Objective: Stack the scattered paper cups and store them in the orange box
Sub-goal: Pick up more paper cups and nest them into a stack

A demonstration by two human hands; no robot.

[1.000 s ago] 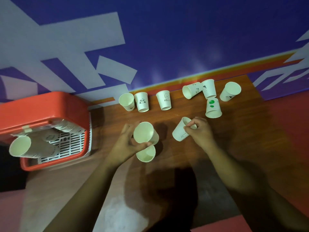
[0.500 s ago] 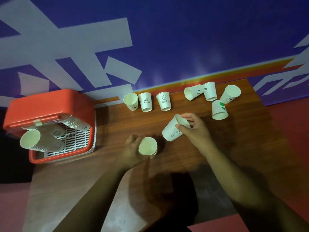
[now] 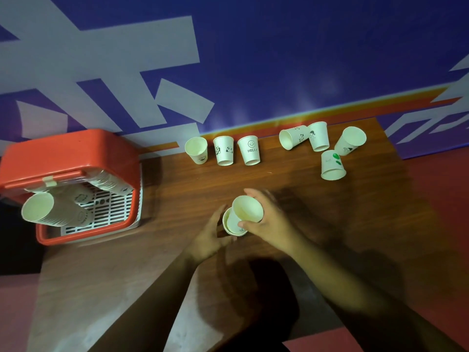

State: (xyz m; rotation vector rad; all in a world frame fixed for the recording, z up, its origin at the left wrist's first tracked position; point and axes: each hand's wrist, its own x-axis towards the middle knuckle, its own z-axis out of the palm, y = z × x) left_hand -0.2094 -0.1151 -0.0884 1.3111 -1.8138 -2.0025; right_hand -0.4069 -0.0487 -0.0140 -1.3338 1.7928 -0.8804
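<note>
So, one cup (image 3: 247, 209) is gripped in the right hand (image 3: 269, 224) and nested into the cup (image 3: 232, 226) clasped by the left hand (image 3: 210, 240), mid-tabletop. Stacks are already lying in the orange box (image 3: 68, 158) at the left edge; seven loose cups (image 3: 250, 150) are left along the far edge.

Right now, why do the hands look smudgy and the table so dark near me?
Head view: the right hand is motion-blurred as it slots a cup in; the left hand is sharper; the person's shadow darkens the near table; the far cups are crisp.
</note>
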